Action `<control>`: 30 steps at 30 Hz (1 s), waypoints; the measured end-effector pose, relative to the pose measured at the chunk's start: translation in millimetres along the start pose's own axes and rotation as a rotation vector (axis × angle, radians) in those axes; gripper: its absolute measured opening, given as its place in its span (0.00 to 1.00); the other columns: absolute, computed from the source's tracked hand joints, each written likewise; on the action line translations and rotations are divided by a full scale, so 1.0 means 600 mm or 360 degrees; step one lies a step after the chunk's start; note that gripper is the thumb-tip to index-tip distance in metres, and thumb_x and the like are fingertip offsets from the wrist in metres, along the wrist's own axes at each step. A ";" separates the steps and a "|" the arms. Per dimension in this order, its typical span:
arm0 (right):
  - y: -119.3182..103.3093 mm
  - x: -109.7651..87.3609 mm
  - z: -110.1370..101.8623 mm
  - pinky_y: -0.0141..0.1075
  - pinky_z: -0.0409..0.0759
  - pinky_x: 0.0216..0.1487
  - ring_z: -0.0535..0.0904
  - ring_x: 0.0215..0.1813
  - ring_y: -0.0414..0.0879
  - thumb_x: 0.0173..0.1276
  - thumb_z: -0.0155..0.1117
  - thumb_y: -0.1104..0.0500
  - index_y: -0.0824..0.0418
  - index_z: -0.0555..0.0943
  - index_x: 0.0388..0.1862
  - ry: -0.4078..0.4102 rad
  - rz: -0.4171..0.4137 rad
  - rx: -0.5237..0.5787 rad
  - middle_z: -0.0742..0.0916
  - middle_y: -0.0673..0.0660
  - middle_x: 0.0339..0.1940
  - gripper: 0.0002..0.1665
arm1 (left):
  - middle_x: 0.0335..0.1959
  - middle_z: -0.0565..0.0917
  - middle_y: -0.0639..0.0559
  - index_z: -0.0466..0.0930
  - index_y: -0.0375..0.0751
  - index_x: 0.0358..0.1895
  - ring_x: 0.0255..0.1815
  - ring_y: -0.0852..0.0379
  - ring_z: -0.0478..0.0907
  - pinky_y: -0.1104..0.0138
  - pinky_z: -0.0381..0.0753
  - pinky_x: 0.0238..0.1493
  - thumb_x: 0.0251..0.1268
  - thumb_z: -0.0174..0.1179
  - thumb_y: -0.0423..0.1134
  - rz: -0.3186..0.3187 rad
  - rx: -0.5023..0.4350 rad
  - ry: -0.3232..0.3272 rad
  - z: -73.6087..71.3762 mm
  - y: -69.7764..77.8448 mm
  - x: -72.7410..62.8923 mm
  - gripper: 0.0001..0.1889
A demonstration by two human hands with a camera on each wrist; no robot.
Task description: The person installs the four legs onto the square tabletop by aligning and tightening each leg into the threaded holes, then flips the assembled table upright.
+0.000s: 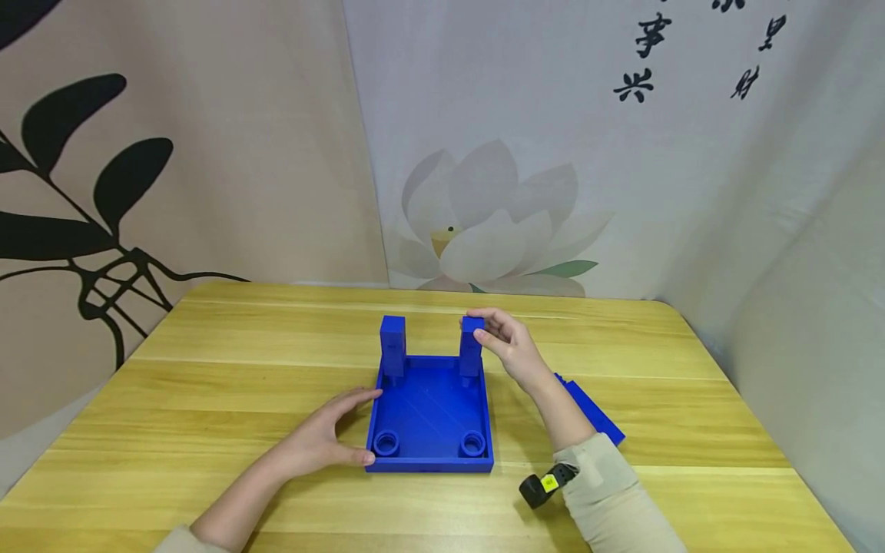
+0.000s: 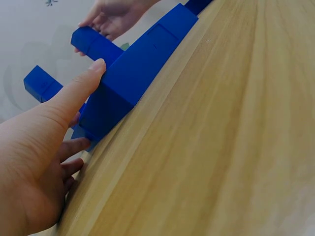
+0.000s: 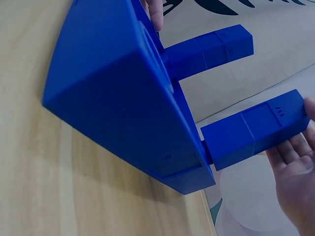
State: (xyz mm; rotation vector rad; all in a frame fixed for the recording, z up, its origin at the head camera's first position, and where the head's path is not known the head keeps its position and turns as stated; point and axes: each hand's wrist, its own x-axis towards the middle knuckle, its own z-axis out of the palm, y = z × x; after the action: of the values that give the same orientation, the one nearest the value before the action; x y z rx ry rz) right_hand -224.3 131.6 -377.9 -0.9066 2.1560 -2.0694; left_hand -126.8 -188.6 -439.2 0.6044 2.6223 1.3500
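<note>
A blue rectangular tray with low walls lies on the table. At its far corners stand two square blue posts, the left post and the right post. Blue ring-shaped sockets occupy the two near corners. My right hand pinches the top of the right post between thumb and fingers; in the right wrist view a narrower neck shows under that post. Along the tray's left wall, my left hand rests with extended fingers, its thumb touching near the front left corner.
A long blue piece with small bumps at its far end lies to the right, partly behind my right forearm. A black device with a yellow label sits at my right wrist. Printed curtains hang behind the wooden table.
</note>
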 end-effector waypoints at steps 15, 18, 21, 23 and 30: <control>0.000 0.003 0.006 0.34 0.78 0.49 0.78 0.46 0.45 0.67 0.58 0.70 0.75 0.72 0.55 0.0122 0.0058 -0.0004 0.81 0.61 0.46 0.18 | 0.70 0.62 0.37 0.64 0.51 0.71 0.70 0.33 0.55 0.34 0.53 0.62 0.42 0.75 0.58 -0.0019 -0.0010 -0.0001 0.001 0.004 0.001 0.48; 0.001 0.002 0.008 0.33 0.77 0.48 0.77 0.46 0.44 0.67 0.59 0.70 0.75 0.71 0.54 0.0143 0.0061 -0.0008 0.81 0.59 0.45 0.18 | 0.70 0.62 0.37 0.64 0.50 0.71 0.70 0.34 0.55 0.34 0.53 0.63 0.42 0.75 0.58 -0.0019 -0.0007 -0.0002 0.001 0.004 0.000 0.48; 0.003 0.002 0.008 0.33 0.76 0.48 0.77 0.45 0.45 0.66 0.60 0.71 0.74 0.71 0.53 0.0164 0.0070 -0.0024 0.81 0.58 0.43 0.18 | 0.70 0.62 0.38 0.64 0.52 0.71 0.70 0.34 0.55 0.35 0.53 0.63 0.42 0.74 0.58 -0.0016 -0.0003 0.0000 0.001 0.003 0.000 0.48; 0.005 0.002 0.009 0.33 0.75 0.49 0.77 0.45 0.44 0.66 0.61 0.71 0.73 0.71 0.53 0.0184 0.0080 -0.0041 0.81 0.57 0.43 0.18 | 0.70 0.62 0.39 0.64 0.53 0.71 0.70 0.34 0.55 0.35 0.53 0.63 0.42 0.74 0.59 -0.0018 -0.0001 -0.0004 0.002 0.003 0.000 0.48; 0.005 0.001 0.012 0.39 0.72 0.56 0.76 0.49 0.47 0.65 0.65 0.67 0.70 0.71 0.54 0.0263 0.0130 -0.0127 0.80 0.61 0.48 0.20 | 0.70 0.62 0.40 0.64 0.54 0.71 0.70 0.35 0.55 0.35 0.54 0.63 0.43 0.74 0.58 -0.0020 -0.0016 -0.0012 0.002 0.002 0.000 0.47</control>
State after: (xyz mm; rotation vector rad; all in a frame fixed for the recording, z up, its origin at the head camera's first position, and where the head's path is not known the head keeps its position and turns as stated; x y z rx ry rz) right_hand -223.1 124.7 -381.5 -0.6624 2.3281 -2.1023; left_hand -125.9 -186.9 -439.1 0.5891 2.6074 1.3543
